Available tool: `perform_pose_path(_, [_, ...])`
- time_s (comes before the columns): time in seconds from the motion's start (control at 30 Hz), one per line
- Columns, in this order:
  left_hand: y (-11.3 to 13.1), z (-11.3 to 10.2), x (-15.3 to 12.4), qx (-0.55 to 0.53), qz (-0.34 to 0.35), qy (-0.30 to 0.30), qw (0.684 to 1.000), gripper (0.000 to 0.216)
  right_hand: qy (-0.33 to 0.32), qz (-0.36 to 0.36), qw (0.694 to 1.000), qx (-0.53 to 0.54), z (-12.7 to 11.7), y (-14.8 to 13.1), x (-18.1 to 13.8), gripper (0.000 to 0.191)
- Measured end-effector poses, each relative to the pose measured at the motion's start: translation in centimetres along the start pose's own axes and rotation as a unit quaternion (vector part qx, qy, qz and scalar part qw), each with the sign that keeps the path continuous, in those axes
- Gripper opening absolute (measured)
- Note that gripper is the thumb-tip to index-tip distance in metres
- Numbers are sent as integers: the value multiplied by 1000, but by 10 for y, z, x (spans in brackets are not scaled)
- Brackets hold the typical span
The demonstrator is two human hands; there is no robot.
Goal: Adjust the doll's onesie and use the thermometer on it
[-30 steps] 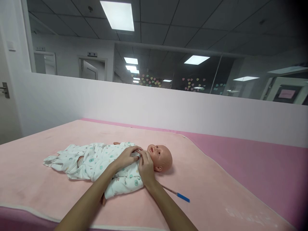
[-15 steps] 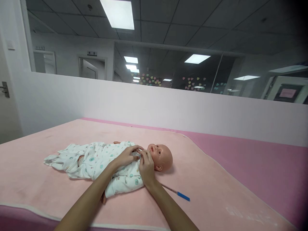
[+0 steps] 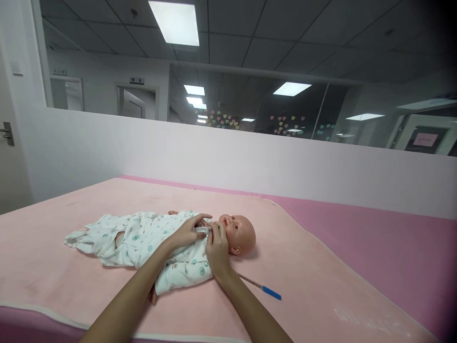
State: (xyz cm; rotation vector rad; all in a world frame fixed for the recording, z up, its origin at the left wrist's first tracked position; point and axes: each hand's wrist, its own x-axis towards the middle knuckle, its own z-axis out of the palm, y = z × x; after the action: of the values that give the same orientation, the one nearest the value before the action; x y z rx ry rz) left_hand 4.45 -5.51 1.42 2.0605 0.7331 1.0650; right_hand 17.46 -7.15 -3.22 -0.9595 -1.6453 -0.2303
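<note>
A baby doll (image 3: pixel 240 232) lies on its back on a pale pink blanket (image 3: pixel 300 267), head to the right. It wears a white printed romper (image 3: pixel 143 238). My left hand (image 3: pixel 188 232) rests on the doll's chest, fingers curled and pinching the romper's collar. My right hand (image 3: pixel 216 248) meets it just below the doll's chin, its fingers pinched on the same collar edge. The fingertips of both hands touch at the neckline.
A pen with a blue cap (image 3: pixel 262 287) lies on the blanket just right of my right forearm. The blanket covers a darker pink bed (image 3: pixel 385 247). A white half wall (image 3: pixel 250 162) with glass above runs behind; a door (image 3: pixel 7 143) stands at far left.
Both hands stay at the romper's neckline; the fingers shift slightly, my left fingers now lying a little flatter over the collar. The doll and pen have not moved.
</note>
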Motion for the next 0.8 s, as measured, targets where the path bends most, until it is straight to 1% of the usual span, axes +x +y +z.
perform_pose_path(0.13, [2, 0, 0, -6, -2, 13, 1000, 59, 6, -1, 1000, 0, -2, -2, 1, 34])
perform_pose_path(0.23, [1, -1, 1, -20, -4, 20, 1000, 60, -10, -13, 1000, 13, -3, -3, 2, 37])
perform_pose_path(0.37, [0, -2, 2, -58, -25, 42, 997, 59, -28, -22, 999, 33, -6, -7, 4, 39])
perform_pose_path(0.47, [-2, -3, 3, -114, -43, 55, 991, 54, -40, -15, 999, 25, -7, -8, 4, 39])
perform_pose_path(0.53, [-5, -5, 4, -122, -49, 74, 989, 46, -41, -7, 999, 16, -7, -7, 4, 37])
perform_pose_path(0.6, [-8, -10, 4, -78, -63, 127, 987, 36, -36, 2, 999, 8, -6, -6, 3, 34])
perform_pose_path(0.7, [-13, -21, 0, 60, -86, 231, 967, 26, -27, 8, 1000, -2, -5, -5, 2, 28])
perform_pose_path(0.73, [-14, -25, -2, 92, -92, 245, 961, 25, -29, 8, 1000, -7, -5, -5, 2, 26])
perform_pose_path(0.77, [-15, -29, -5, 101, -99, 241, 960, 24, -31, 7, 999, -12, -5, -5, 2, 25])
perform_pose_path(0.8, [-15, -32, -8, 92, -103, 221, 965, 24, -35, 6, 999, -20, -6, -6, 2, 23])
